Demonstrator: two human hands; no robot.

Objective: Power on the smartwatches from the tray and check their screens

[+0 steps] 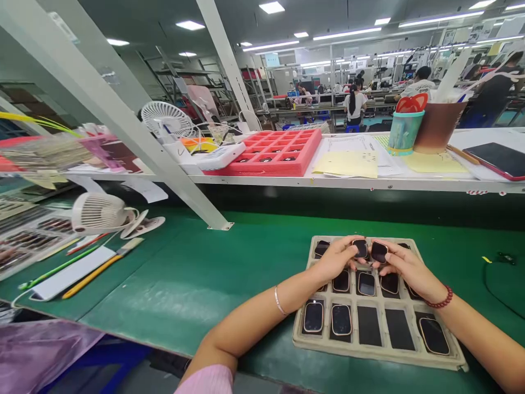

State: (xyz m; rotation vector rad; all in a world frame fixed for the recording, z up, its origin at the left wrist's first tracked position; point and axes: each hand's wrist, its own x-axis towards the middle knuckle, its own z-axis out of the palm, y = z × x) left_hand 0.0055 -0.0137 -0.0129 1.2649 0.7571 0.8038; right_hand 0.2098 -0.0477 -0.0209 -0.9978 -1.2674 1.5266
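Observation:
My left hand is closed on a smartwatch case with a dark screen and gold-toned rim. Beside it, my right hand grips a second smartwatch case, screen facing up. Both are held close together over the far rows of a beige compartment tray. Several similar watch cases, such as the one at the near left and the one at the near right, lie in its compartments. Two near-row compartments show only dark lining. My hands partly hide the far rows.
A white shelf crosses behind, bearing a red foam tray, cups and a phone. A slanted post meets the green bench. A fan and brush lie left; a cable lies right. People sit farther back.

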